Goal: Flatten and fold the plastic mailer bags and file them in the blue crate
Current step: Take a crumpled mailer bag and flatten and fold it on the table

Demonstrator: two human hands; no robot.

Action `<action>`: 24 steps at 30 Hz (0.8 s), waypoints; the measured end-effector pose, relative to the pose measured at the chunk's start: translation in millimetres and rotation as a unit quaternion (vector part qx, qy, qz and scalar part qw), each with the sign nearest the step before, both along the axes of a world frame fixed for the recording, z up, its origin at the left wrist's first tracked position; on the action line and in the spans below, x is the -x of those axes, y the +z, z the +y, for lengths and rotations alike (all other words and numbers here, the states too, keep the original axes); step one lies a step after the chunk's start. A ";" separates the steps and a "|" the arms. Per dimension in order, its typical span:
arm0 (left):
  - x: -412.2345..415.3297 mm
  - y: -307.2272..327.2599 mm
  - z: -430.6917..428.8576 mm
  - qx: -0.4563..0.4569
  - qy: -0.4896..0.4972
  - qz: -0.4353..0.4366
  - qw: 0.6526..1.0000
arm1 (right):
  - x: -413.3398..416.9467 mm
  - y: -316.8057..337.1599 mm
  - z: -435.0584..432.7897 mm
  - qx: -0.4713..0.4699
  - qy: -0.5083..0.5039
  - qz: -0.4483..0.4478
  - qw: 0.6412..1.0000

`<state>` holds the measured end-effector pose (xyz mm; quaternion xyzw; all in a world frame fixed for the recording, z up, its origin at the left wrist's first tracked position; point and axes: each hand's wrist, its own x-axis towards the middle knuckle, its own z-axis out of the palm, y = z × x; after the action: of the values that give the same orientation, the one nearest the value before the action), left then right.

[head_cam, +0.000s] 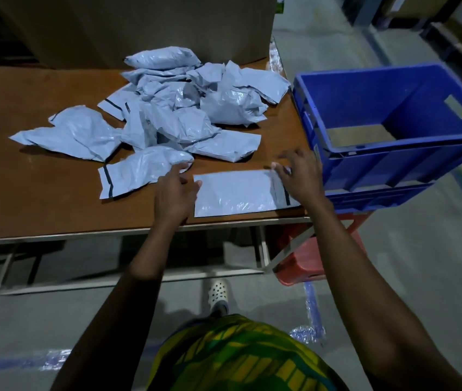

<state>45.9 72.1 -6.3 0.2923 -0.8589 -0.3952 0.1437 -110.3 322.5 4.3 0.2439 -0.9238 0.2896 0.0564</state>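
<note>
left hand (174, 193): fingers loose, thumb at mailer (238, 193) left edge | right hand (299, 176): fingers spread over flap end, blurred, pinch unclear | mailer flat at table (54, 207) front, beside crate (393, 159) | tip: pin left edge, sweep air toward flap, then crease square

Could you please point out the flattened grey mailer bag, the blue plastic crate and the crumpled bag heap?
Flattened grey mailer bag (238, 193): head view, smooth middle.
Blue plastic crate (393, 165): head view, near outer wall.
Heap of crumpled grey bags (179, 119): head view, pile centre.
</note>
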 end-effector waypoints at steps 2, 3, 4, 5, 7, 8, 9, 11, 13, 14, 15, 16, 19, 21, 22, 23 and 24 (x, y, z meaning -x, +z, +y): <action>-0.7 -12.9 11.5 0.119 -0.031 0.056 0.991 | -8.3 -10.1 -1.9 -0.036 -0.035 0.038 0.998; -0.9 -18.4 19.2 0.167 -0.057 0.092 0.980 | -16.7 -14.2 -3.1 -0.033 -0.030 0.053 0.998; 0.7 -22.7 26.7 0.201 -0.083 0.112 0.970 | -25.5 -19.5 -5.6 -0.026 -0.014 0.059 0.998; 3.5 -26.2 33.8 0.224 -0.105 0.110 0.963 | -34.0 -25.5 -9.1 -0.022 0.005 0.054 0.998; 9.7 -33.7 48.9 0.257 -0.130 0.067 0.955 | -46.3 -39.5 -16.7 -0.035 0.016 0.052 0.998; 11.7 -36.4 54.4 0.276 -0.130 0.038 0.951 | -49.6 -46.5 -19.3 -0.044 0.007 0.058 0.997; 12.7 -40.3 57.6 0.297 -0.123 0.014 0.947 | -53.5 -50.4 -21.8 -0.042 -0.011 0.066 0.997; 10.3 -48.2 60.8 0.334 -0.109 -0.013 0.936 | -59.2 -59.7 -24.0 -0.023 -0.031 0.081 0.996; 9.2 -52.5 62.3 0.354 -0.108 -0.023 0.929 | -61.1 -64.9 -26.7 -0.015 -0.032 0.087 0.996; 10.4 -52.6 62.0 0.353 -0.110 -0.023 0.929 | -61.2 -66.3 -28.3 -0.015 -0.031 0.091 0.995; 11.6 -51.6 61.9 0.348 -0.112 -0.019 0.930 | -61.7 -66.8 -29.2 -0.017 -0.032 0.092 0.995; 12.1 -51.4 61.2 0.343 -0.115 -0.019 0.932 | -62.8 -66.9 -29.1 -0.021 -0.037 0.096 0.994; 10.4 -45.6 57.7 0.320 -0.125 -0.016 0.939 | -69.0 -58.3 -24.8 -0.044 -0.042 0.108 0.992; 3.4 -41.6 58.2 0.309 -0.129 -0.010 0.942 | -78.3 -55.9 -21.3 -0.046 -0.034 0.136 0.989; -0.7 -39.9 59.9 0.313 -0.130 -0.004 0.941 | -83.5 -55.5 -20.4 -0.040 -0.029 0.152 0.987; -4.9 -39.2 61.6 0.320 -0.129 0.004 0.939 | -88.5 -56.0 -19.9 -0.034 -0.028 0.163 0.986; -9.0 -39.9 63.3 0.323 -0.129 0.008 0.937 | -93.1 -57.7 -19.7 -0.027 -0.030 0.167 0.985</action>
<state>54.9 135.5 -46.1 0.1136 -0.9694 -0.1136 0.1855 -17.2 302.8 -53.4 0.2629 -0.9157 0.2177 0.2120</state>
